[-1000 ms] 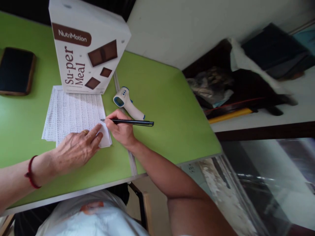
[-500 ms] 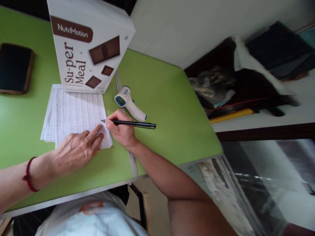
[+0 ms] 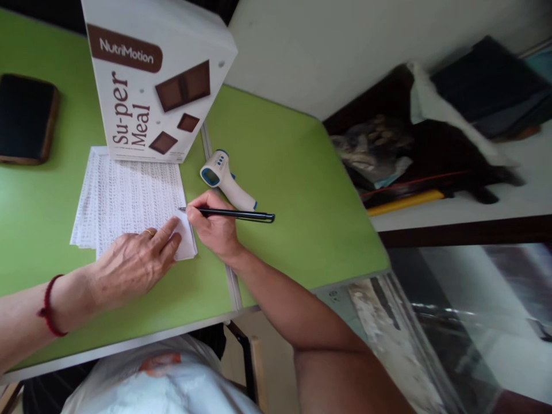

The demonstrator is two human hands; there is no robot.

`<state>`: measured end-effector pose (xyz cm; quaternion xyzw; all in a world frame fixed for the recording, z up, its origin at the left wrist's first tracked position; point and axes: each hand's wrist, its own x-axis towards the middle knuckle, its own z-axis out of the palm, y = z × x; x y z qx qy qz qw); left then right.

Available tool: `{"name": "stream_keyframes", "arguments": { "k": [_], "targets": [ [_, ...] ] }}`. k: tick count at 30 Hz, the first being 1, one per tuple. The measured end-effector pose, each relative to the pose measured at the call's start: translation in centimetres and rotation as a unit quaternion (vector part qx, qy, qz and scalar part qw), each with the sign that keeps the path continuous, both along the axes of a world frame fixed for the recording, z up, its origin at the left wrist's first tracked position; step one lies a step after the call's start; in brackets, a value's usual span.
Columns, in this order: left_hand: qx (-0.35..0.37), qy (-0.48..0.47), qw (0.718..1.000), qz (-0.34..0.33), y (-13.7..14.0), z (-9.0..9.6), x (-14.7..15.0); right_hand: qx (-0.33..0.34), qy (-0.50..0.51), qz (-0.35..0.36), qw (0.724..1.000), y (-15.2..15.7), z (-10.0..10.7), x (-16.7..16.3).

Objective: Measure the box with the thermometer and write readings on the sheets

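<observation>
White box [image 3: 159, 86] cropped at the top, paper sheets [image 3: 133, 192] below the box partly hidden by the left hand [image 3: 135, 261], writing too small to read, dark device [image 3: 26, 118] left of the box cut off.

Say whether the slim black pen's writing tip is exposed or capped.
Exposed: the slim black pen, held in the right hand, shows a bare pointed tip at the white, closely written paper sheet.

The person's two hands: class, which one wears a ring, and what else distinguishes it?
The left hand, resting on the written sheets: it shows a gold-coloured ring. The right hand grips a black pen and shows none.
</observation>
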<state>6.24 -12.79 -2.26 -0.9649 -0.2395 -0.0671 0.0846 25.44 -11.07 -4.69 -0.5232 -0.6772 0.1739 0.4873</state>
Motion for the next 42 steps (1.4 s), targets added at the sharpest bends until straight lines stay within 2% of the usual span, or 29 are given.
{"name": "stream_keyframes", "arguments": {
  "k": [12, 24, 33, 42],
  "targets": [
    [-0.01, 0.009, 1.0, 0.002, 0.01, 0.06, -0.07, -0.011, 0.004, -0.001, 1.0, -0.11, 0.04, 0.05],
    [-0.096, 0.027, 0.995, 0.018, 0.45, 0.68, 0.18, 0.002, 0.021, 0.003, 1.0, -0.02, 0.0, 0.26],
    [-0.057, 0.005, 0.998, 0.009, 0.43, 0.33, 0.16, -0.026, 0.0, -0.001, 1.0, 0.0, 0.24, 0.15],
    [-0.045, -0.008, 0.999, 0.006, 0.4, 0.14, 0.19, -0.003, 0.017, -0.006, 1.0, -0.13, 0.05, 0.38]
  ]
}}
